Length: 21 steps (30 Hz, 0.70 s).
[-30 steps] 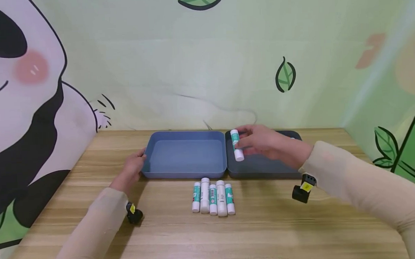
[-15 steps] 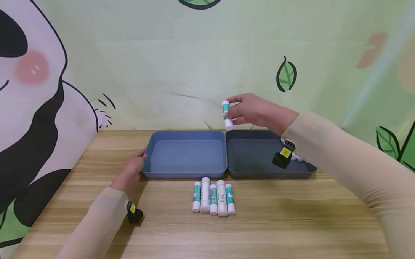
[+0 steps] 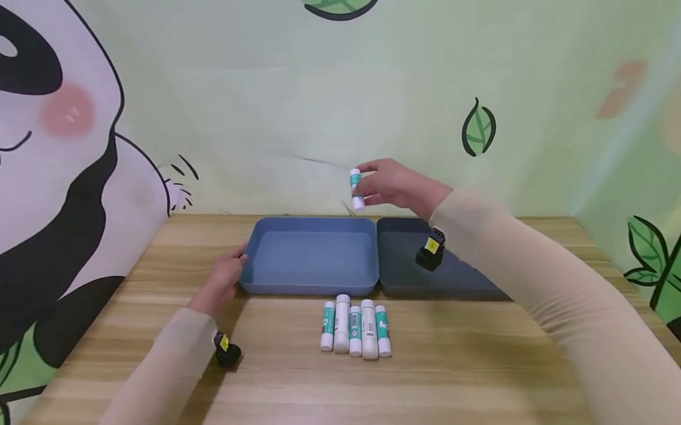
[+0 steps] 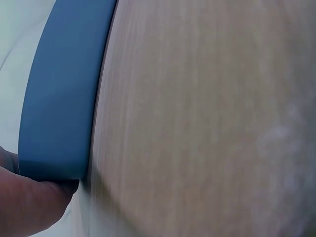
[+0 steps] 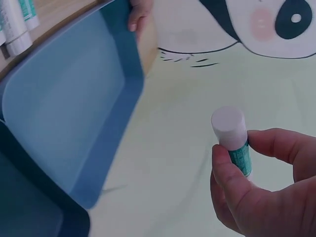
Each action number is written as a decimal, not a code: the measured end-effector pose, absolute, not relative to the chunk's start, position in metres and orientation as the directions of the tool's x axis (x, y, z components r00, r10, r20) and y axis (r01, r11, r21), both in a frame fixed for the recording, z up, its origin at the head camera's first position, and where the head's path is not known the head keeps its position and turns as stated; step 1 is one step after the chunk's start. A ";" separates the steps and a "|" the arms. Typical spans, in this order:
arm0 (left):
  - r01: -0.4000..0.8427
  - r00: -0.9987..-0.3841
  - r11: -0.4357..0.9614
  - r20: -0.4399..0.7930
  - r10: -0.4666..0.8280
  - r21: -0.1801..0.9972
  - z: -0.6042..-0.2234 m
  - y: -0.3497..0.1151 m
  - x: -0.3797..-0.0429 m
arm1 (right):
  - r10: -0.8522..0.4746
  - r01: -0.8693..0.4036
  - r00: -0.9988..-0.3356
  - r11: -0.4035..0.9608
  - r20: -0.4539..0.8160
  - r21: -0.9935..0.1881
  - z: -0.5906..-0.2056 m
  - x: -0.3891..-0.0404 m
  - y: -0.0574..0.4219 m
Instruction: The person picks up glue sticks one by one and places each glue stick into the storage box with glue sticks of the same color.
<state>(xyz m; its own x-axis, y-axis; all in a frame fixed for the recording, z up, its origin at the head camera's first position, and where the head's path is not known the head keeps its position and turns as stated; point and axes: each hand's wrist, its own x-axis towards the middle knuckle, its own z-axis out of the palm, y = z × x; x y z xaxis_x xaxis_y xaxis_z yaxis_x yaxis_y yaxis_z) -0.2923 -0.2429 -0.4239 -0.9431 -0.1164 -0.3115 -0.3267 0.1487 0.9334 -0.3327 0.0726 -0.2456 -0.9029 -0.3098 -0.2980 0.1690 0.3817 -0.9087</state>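
Note:
My right hand (image 3: 393,184) pinches a glue stick (image 3: 356,190), white with a teal label, nearly upright. It is raised above the back edges of the trays, near the seam between them. In the right wrist view the thumb and fingers grip the glue stick (image 5: 231,131) around its label. My left hand (image 3: 224,273) holds the left wall of the blue tray (image 3: 312,288). Seen from the left wrist, the thumb (image 4: 37,202) presses against the corner of the blue tray (image 4: 59,98). The blue tray has nothing in it.
Right of the blue tray stands a dark grey tray (image 3: 433,290), partly hidden by my right arm. Several white tubes (image 3: 356,331), most with teal labels, lie in a row on the wooden table (image 3: 436,384) before the trays. A wall with a printed panda (image 3: 51,154) rises behind.
My right hand has lifted the glue stick up from over the dark grey tray and moved it left. My left hand stays on the blue tray. The head view has shifted slightly.

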 end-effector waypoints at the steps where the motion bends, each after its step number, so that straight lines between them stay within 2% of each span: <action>1: -0.324 -0.944 0.152 -0.309 -0.116 0.934 -0.424 -0.242 -0.292 | -0.306 0.175 -0.903 0.379 -0.301 -0.909 -0.251 -0.334 0.072; 12: -0.304 -0.949 0.180 -0.282 -0.139 0.936 -0.423 -0.237 -0.301 | -0.267 0.181 -0.919 0.371 -0.291 -0.911 -0.283 -0.350 0.074; 21: -0.317 -0.946 0.158 -0.299 -0.128 0.935 -0.428 -0.244 -0.295 | -0.203 0.160 -0.935 0.492 -0.292 -0.856 -0.319 -0.364 0.066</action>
<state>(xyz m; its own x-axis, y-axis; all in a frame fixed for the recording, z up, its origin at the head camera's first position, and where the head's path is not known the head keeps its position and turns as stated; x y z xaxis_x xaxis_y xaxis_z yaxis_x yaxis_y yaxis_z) -0.2954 -0.2442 -0.4284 -0.9458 -0.1278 -0.2987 -0.3167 0.1578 0.9353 -0.3641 0.0657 -0.3188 -0.9345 -0.2032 -0.2921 0.1604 0.4922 -0.8556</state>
